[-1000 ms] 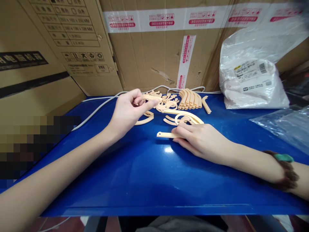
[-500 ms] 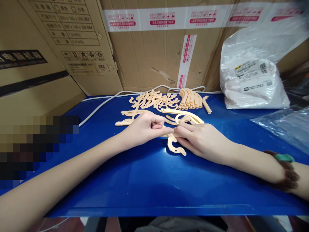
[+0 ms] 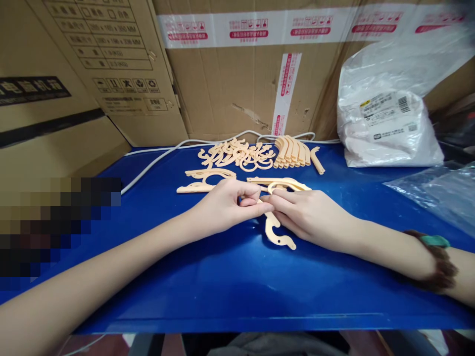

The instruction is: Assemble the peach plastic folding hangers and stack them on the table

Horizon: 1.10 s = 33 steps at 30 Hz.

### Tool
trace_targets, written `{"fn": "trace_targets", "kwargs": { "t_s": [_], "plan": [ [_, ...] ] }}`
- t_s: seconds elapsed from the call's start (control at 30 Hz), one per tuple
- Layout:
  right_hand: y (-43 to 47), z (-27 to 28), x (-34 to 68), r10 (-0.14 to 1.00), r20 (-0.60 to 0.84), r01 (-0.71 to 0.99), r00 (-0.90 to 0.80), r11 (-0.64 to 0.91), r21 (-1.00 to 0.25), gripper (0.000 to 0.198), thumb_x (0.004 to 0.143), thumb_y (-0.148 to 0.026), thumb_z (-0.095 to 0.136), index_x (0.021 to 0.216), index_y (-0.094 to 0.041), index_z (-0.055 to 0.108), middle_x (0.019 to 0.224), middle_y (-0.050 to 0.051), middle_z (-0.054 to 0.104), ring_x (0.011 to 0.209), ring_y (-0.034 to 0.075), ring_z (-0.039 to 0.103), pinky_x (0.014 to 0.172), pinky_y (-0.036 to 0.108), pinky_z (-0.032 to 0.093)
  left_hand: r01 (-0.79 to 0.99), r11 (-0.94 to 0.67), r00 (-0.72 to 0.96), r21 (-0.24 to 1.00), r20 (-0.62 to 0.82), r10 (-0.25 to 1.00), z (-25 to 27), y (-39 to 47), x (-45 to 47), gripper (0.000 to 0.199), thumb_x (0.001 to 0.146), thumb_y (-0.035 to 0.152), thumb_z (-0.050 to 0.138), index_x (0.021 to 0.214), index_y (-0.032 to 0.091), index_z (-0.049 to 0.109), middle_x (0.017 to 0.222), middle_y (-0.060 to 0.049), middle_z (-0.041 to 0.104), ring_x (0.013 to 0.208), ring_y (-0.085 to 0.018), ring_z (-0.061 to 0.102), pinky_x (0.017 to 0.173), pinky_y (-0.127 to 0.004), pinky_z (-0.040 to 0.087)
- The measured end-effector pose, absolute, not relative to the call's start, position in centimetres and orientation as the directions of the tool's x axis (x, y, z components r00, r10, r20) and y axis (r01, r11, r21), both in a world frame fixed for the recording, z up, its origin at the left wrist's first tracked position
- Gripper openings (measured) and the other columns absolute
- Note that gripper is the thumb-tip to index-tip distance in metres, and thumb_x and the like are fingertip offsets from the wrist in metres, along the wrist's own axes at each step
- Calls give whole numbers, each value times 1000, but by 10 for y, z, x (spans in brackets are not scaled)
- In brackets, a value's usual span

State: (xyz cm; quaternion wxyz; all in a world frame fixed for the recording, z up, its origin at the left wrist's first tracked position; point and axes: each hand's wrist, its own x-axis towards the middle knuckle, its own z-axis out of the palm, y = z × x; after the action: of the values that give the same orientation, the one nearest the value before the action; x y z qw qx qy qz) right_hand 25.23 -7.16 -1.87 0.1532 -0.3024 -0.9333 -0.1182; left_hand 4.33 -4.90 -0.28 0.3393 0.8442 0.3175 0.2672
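Note:
My left hand (image 3: 237,206) is closed in a pinch, its thumb and curled forefinger at the upper end of a beige plastic hanger hook (image 3: 273,237). The hook's curved end points down and right, just over the table. Against the left fingertips, my right hand (image 3: 309,213) closes around beige hanger arms, mostly hidden under its fingers. A long hanger arm (image 3: 260,181) and a curved piece show just beyond the right fingers. Where the hook meets the arms is covered by both hands.
Folded hanger parts (image 3: 195,189) lie left of the hands. Behind are a pile of loose hooks (image 3: 230,153), a row of hanger arms (image 3: 291,153) and one separate arm (image 3: 317,160). A white cable (image 3: 148,173), cardboard boxes (image 3: 222,89) and a white plastic bag (image 3: 393,133) border the blue table (image 3: 222,291).
The hook has shifted right and slightly down, with my left hand moving right alongside it. The long hanger arm beyond the hands has tipped lower. My right hand stays nearly in place.

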Motion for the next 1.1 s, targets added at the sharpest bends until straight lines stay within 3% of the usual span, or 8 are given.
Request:
{"fn": "trace_targets", "kwargs": {
  "t_s": [0.13,0.4,0.53,0.7,0.9,1.1],
  "plan": [
    [-71,-19,252,512,379,595,-770,792,138,21,98,-20,38,105,-16,58,85,4,65,66,18,63,54,28,38,371,-586,637,721,262,725,-4,-51,44,45,86,27,59,57,17,26,55,8,27,54,-6,25,52,-22,22],
    [-70,-18,256,448,354,531,-821,827,185,18,86,-11,44,89,-17,61,85,6,64,64,16,59,55,27,37,268,-491,514,829,308,801,3,-48,46,47,83,28,62,57,19,23,54,7,27,52,-6,26,50,-21,25],
    [-71,-17,257,442,340,522,-830,830,195,21,81,-7,45,84,-18,62,82,5,62,62,17,59,54,27,37,305,-556,525,773,351,776,0,-46,44,47,85,29,61,57,19,25,55,6,32,53,-7,31,52,-22,27],
    [-72,-16,255,438,345,519,-830,833,190,22,85,-9,43,87,-17,63,81,6,62,62,17,59,54,27,37,329,-572,525,751,357,772,-4,-47,42,43,88,34,59,60,19,30,62,4,45,60,-9,46,56,-23,33],
    [-71,-17,255,466,320,535,-825,827,174,18,85,-9,47,94,-17,61,92,7,65,69,19,65,57,29,43,329,-570,463,753,397,792,-2,-47,43,21,88,31,59,77,18,47,73,4,49,66,-10,50,59,-22,37],
    [-71,-18,255,467,318,532,-825,832,157,16,92,-15,46,101,-17,59,93,6,64,72,20,66,60,30,46,399,-579,481,711,375,793,-2,-45,42,17,91,34,56,85,18,55,79,3,55,68,-9,49,60,-21,36]
  ]
}}
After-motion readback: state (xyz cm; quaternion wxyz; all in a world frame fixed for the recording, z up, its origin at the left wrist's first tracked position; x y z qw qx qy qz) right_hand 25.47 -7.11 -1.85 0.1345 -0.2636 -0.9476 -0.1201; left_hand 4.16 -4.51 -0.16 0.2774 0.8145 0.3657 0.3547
